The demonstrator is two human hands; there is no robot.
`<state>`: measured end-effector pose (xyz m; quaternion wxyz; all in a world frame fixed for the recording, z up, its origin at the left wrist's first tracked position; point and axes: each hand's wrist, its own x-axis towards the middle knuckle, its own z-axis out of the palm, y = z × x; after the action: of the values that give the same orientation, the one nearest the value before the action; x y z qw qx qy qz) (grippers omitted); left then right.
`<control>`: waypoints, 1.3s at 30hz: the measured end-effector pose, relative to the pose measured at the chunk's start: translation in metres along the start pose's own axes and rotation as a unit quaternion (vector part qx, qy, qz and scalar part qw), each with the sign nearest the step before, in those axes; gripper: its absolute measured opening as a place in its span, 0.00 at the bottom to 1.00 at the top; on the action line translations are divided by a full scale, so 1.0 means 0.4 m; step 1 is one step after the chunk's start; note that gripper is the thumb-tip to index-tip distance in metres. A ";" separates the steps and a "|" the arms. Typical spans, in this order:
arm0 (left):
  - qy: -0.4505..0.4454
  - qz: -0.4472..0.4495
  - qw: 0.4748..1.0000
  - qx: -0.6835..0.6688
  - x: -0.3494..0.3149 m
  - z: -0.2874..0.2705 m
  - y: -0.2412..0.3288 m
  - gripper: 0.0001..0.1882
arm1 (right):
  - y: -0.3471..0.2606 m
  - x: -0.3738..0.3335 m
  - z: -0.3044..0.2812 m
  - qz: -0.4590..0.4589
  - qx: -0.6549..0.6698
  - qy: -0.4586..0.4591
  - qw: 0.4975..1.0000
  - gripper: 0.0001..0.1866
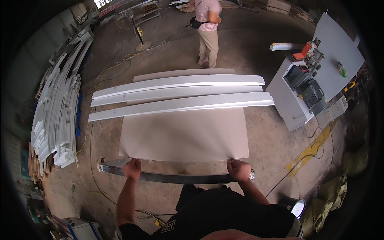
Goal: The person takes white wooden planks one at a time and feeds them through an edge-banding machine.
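Between the left hand [132, 169] and the right hand [239, 170], the beige sheet [184, 136] looks smooth and matt, like board or thick paper. Beyond both hands, the long white boards [182, 105] carry a smooth, faintly glossy finish. Just below the hands, the dark bar [176, 178] resembles dull metal. Rightward of the right hand, rough matt concrete floor [270, 148] meets creased cloth sacks [326, 198].

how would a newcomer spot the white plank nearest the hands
Start at the large beige sheet whose near edge the left hand and right hand grip. Three long white planks lie across its far part. Take the nearest plank, whose right end juts beyond the other two.
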<state>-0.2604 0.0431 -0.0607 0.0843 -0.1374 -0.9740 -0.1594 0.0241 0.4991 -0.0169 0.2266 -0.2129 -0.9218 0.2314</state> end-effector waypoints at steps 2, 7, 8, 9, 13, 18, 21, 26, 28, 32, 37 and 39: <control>-0.016 0.000 1.000 -0.016 0.058 0.007 -0.012 0.17 | -0.018 0.032 0.030 -0.005 -0.021 0.008 1.000 0.12; -0.038 -0.001 0.999 -0.011 0.265 0.008 -0.048 0.15 | -0.070 0.132 0.146 0.026 -0.071 0.017 0.997 0.14; -0.052 0.000 0.998 -0.023 0.313 0.016 -0.052 0.15 | -0.075 0.161 0.160 0.039 -0.090 0.018 0.995 0.14; -0.062 0.007 0.998 -0.024 0.368 0.029 -0.053 0.15 | -0.091 0.187 0.171 0.047 -0.104 0.021 0.993 0.14; -0.083 0.017 0.996 -0.037 0.553 0.056 -0.076 0.16 | -0.135 0.323 0.252 0.073 -0.128 0.026 0.989 0.17; -0.085 0.024 0.996 -0.006 0.803 0.119 -0.088 0.18 | -0.172 0.499 0.343 0.084 -0.137 0.045 0.986 0.16; -0.096 0.045 0.994 0.000 0.960 0.161 -0.095 0.18 | -0.210 0.608 0.390 0.088 -0.103 0.063 0.989 0.13; -0.098 0.076 0.992 0.027 1.223 0.248 -0.130 0.18 | -0.238 0.798 0.490 0.092 -0.102 0.089 0.986 0.13; -0.107 0.078 0.991 0.025 1.328 0.278 -0.130 0.18 | -0.237 0.869 0.531 0.097 -0.109 0.094 0.985 0.13; -0.125 0.090 0.988 0.025 1.564 0.326 -0.083 0.17 | -0.241 1.034 0.610 0.140 -0.100 0.082 0.982 0.14; -0.111 0.111 0.987 0.031 1.870 0.415 -0.028 0.17 | -0.235 1.266 0.695 0.141 -0.098 0.064 0.983 0.14; -0.093 0.133 0.986 0.037 1.990 0.453 0.006 0.16 | -0.233 1.356 0.722 0.159 -0.092 0.064 0.981 0.14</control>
<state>-1.0361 0.2973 -0.0640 0.0186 -0.2769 -0.9558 -0.0974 -0.5892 0.5989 -0.0232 0.2246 -0.3912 -0.8772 0.1647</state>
